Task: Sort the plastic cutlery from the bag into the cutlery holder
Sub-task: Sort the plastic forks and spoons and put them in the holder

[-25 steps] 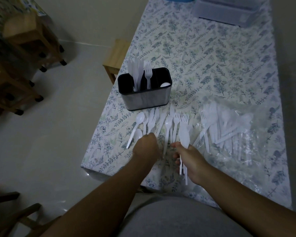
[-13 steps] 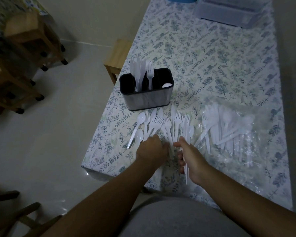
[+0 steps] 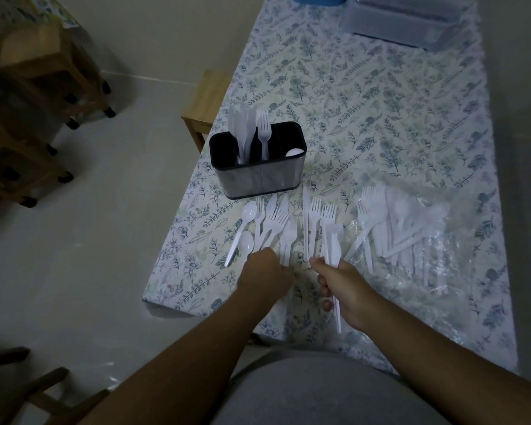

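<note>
R hand (image 3: 347, 286) grip pinching white cutlery (image 3: 331, 250), prob. batching like items. L hand (image 3: 265, 274) curled at loose pieces (image 3: 273, 225) on table (image 3: 396, 118); grip state unclear. Bag (image 3: 411, 228) right; holder (image 3: 258, 176) behind, partly sorted.

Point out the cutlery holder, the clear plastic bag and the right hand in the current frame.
cutlery holder (image 3: 259, 176): head view, on its shiny front wall.
clear plastic bag (image 3: 460, 240): head view, on the crinkled film at its right side.
right hand (image 3: 348, 288): head view, on the back of the hand, which grips white cutlery.
</note>
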The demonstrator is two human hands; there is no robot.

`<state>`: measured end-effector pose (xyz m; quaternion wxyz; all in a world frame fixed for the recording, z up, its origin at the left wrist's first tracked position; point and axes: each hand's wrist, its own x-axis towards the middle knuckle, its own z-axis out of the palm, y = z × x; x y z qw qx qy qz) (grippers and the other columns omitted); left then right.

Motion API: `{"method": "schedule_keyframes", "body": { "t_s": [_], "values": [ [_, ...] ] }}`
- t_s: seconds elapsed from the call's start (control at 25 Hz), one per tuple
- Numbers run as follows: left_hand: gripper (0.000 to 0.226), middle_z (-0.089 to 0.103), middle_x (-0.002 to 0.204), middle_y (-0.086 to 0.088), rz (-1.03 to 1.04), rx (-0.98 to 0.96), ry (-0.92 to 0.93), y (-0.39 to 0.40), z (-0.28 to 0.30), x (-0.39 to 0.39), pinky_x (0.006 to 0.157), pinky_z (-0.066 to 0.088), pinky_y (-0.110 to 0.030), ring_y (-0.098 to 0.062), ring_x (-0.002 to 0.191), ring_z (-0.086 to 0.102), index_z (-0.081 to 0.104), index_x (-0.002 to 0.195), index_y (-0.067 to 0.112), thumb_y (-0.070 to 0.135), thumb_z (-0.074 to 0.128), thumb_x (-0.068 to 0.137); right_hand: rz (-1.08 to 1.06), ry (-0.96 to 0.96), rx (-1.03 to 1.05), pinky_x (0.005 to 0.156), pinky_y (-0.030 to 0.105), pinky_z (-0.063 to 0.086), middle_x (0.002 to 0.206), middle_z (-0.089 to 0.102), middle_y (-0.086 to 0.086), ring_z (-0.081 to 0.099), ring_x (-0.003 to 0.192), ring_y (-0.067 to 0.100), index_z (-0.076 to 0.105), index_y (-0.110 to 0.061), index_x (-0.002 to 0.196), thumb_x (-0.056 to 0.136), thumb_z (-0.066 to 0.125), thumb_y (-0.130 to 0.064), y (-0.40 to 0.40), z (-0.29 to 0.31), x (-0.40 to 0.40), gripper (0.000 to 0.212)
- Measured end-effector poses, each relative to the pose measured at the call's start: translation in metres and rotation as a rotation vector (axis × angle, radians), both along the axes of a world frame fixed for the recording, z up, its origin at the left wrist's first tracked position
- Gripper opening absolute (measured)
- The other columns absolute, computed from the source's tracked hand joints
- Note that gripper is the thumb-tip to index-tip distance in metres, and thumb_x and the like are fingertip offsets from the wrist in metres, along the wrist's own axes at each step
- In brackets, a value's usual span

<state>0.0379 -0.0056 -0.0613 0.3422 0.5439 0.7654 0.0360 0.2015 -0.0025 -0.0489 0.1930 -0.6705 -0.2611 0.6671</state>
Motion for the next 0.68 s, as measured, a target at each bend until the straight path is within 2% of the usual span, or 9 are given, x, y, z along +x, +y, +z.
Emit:
{"method": "schedule_keyframes", "body": {
  "t_s": [0.12, 0.28, 0.48, 0.56, 0.68],
  "values": [
    [0.018, 0.056, 0.073, -0.003, -0.015, 0.052, 0.026, 0.001, 0.001, -0.006, 0.056, 0.043, -0.025, -0.021, 0.072, 0.064, 0.055, 0.081, 0.009, 0.019, 0.050, 0.095, -0.014, 0.010, -0.016, 0.046, 0.029, 0.034, 0.067, 0.043, 0.003, 0.039, 0.057, 0.018, 0.059, -0.006, 0.118, 0.096, 0.066, -0.032, -0.001, 0.000, -0.002, 0.036],
    [0.025, 0.063, 0.091, -0.008, 0.019, 0.109, 0.024, 0.000, 0.004, -0.005, 0.062, 0.046, -0.029, -0.020, 0.078, 0.061, 0.055, 0.101, 0.008, 0.031, 0.047, 0.100, -0.024, 0.015, -0.042, 0.045, 0.027, 0.031, 0.067, 0.041, 0.003, 0.036, 0.055, 0.016, 0.060, -0.007, 0.110, 0.095, 0.066, -0.028, -0.003, 0.000, -0.003, 0.027],
    [0.049, 0.060, 0.094, -0.003, 0.049, 0.100, -0.038, 0.001, 0.000, 0.006, 0.072, 0.054, -0.036, -0.021, 0.084, 0.061, 0.053, 0.105, 0.013, 0.055, 0.066, 0.083, 0.015, 0.014, -0.008, 0.042, 0.022, 0.027, 0.065, 0.040, -0.001, 0.033, 0.050, 0.012, 0.060, -0.020, 0.090, 0.098, 0.062, -0.026, -0.005, 0.004, -0.002, 0.010],
    [0.044, 0.059, 0.091, -0.001, 0.015, 0.097, -0.061, -0.001, -0.001, 0.010, 0.072, 0.055, -0.034, -0.019, 0.082, 0.061, 0.054, 0.101, 0.015, 0.052, 0.069, 0.082, 0.018, -0.001, -0.004, 0.042, 0.022, 0.028, 0.064, 0.042, -0.002, 0.034, 0.051, 0.012, 0.061, -0.021, 0.089, 0.097, 0.063, -0.027, -0.007, 0.005, -0.002, 0.010],
    [0.021, 0.059, 0.085, 0.000, -0.011, 0.116, -0.033, 0.002, 0.000, 0.012, 0.070, 0.056, -0.035, -0.020, 0.081, 0.063, 0.055, 0.094, 0.014, 0.034, 0.057, 0.092, 0.011, -0.015, -0.009, 0.044, 0.024, 0.029, 0.064, 0.043, -0.001, 0.035, 0.052, 0.013, 0.061, -0.021, 0.089, 0.096, 0.064, -0.028, -0.006, 0.005, 0.001, 0.011]
  ]
}}
